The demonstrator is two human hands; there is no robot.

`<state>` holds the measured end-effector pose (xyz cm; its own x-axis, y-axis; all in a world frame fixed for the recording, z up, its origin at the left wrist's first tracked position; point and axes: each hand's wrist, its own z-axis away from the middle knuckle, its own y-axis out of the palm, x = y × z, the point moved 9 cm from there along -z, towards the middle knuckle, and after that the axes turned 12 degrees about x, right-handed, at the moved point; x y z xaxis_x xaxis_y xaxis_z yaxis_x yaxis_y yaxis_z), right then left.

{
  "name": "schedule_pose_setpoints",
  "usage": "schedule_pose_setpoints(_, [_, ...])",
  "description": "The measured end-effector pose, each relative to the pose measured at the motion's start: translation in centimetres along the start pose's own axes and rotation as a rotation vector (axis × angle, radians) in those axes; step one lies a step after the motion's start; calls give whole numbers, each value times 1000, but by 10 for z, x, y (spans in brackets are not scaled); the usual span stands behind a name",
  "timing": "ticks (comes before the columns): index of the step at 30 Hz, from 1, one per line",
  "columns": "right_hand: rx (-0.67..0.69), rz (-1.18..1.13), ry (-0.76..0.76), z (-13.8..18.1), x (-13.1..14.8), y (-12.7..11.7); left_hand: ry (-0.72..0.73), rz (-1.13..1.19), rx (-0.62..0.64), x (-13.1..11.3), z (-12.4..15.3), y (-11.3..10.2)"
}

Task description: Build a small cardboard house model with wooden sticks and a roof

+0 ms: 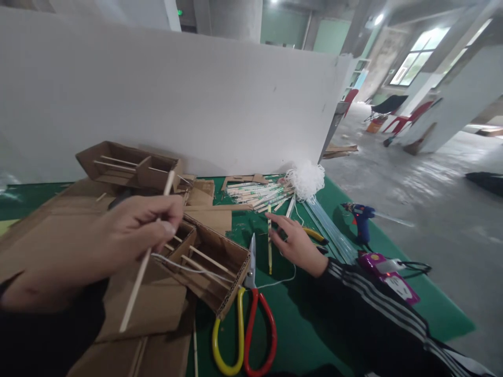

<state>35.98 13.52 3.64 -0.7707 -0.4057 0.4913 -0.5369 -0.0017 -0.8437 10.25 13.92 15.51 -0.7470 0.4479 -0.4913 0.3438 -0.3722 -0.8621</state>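
My left hand (133,235) is closed around a pale wooden stick (135,296), which slants up past the fingers. Beneath it lies an open cardboard box (220,246) with a divider and thin sticks set across it. A white string (184,267) runs from near the left hand over this box. My right hand (296,243) has its fingertips on a thin yellow patterned stick (270,256), pinching it near its upper part. Between the hands, large scissors (251,293) with one yellow and one red handle lie against the box's corner.
A second cardboard box (118,170) stands behind. Several paper-marked sticks (255,193) lie beside a white string bundle (306,180). Clear glue sticks (330,228), yellow-handled pliers (314,235), a blue glue gun (361,217) and a purple power strip (389,275) sit to the right. A white panel (176,99) borders the back.
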Motion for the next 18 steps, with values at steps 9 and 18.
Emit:
schedule_pose_setpoints(9, [248, 158, 14, 19, 41, 21, 96, 5, 303, -3, -18, 42])
schedule_pose_setpoints(18, [435, 312, 154, 34, 62, 57, 78, -115, 376, 11, -24, 59])
